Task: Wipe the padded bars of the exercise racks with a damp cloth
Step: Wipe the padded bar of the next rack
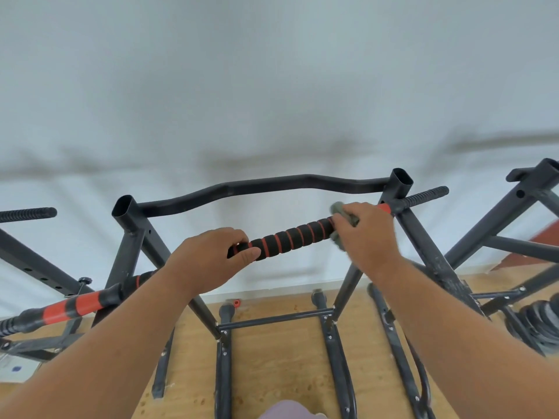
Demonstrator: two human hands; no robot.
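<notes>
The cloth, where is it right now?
In the head view, right of centre: the grey cloth is gripped by the right hand around the padded bar, near the rack's right upright.

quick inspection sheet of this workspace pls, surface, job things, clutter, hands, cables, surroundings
surface: wooden floor, speckled with small marks
job's things: padded bar, black foam with red rings; grey cloth wrapped on its right part
clutter: weight plates stacked at right; small red cap by the wall
grippers: left hand grips the bar's near end; right hand holds the cloth round the bar
cables: nothing seen
surroundings: pale wall; further black racks either side
</notes>
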